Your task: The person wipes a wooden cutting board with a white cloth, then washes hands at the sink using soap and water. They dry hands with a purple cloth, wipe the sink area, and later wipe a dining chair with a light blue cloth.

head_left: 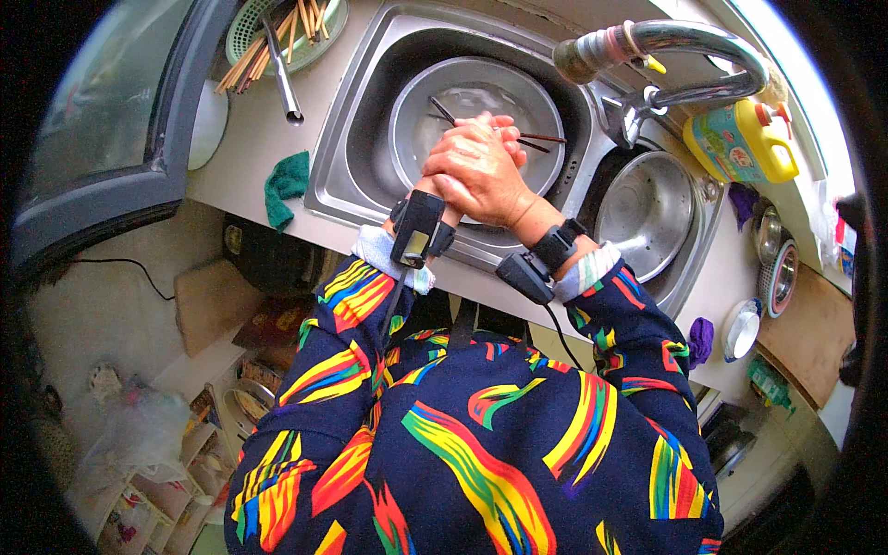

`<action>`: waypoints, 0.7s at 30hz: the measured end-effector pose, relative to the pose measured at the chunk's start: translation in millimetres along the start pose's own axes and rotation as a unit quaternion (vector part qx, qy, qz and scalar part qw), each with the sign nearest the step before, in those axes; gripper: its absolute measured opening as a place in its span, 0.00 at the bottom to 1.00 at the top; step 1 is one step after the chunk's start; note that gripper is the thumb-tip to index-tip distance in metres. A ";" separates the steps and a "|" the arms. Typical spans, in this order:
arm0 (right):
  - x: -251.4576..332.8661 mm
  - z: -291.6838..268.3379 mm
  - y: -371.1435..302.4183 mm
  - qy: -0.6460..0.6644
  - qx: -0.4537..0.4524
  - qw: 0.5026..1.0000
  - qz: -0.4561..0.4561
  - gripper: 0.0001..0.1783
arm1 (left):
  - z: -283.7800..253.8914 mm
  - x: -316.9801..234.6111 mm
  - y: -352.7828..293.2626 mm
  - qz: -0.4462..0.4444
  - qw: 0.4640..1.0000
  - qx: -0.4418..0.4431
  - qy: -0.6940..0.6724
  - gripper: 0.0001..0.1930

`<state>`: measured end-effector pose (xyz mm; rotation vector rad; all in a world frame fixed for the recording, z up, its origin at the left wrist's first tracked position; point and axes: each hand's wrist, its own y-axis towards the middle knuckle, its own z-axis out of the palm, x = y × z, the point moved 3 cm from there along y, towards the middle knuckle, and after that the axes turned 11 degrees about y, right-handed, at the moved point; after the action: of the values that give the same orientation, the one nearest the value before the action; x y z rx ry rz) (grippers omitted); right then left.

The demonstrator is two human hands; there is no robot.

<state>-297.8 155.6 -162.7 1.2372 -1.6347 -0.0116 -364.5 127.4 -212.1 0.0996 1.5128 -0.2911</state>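
Right hand (486,176) folded over left hand (507,134); their joint grip closes around dark chopsticks (544,138), protruding toward ten and three o'clock, seemingly bundled for control; the steel basin (544,100) beneath presumably catches drips.

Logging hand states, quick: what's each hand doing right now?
Left hand: mostly hidden under the right; open or closed cannot be told.
Right hand: closed over the left; dark chopsticks poke out past both hands, the grip on them hidden.
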 end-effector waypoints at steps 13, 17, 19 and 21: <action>-27.1 37.7 2.9 -0.023 0.435 0.884 0.168 0.11 | -16.1 85.5 -13.7 -0.073 0.915 0.180 0.353 0.12; -43.0 36.9 -8.1 0.102 0.457 0.833 0.296 0.24 | -10.0 59.1 -22.6 -0.072 0.891 0.214 0.395 0.12; -48.7 31.6 -14.3 0.138 0.385 0.829 0.382 0.28 | -12.1 47.3 -19.2 -0.053 0.877 0.222 0.422 0.13; -48.2 28.8 -19.8 0.134 0.295 0.845 0.425 0.29 | -18.7 40.4 -10.9 -0.024 0.848 0.232 0.476 0.12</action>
<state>-307.8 165.2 -220.6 0.7648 -1.8572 1.2428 -384.0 116.4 -252.0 0.6764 2.4029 -0.7167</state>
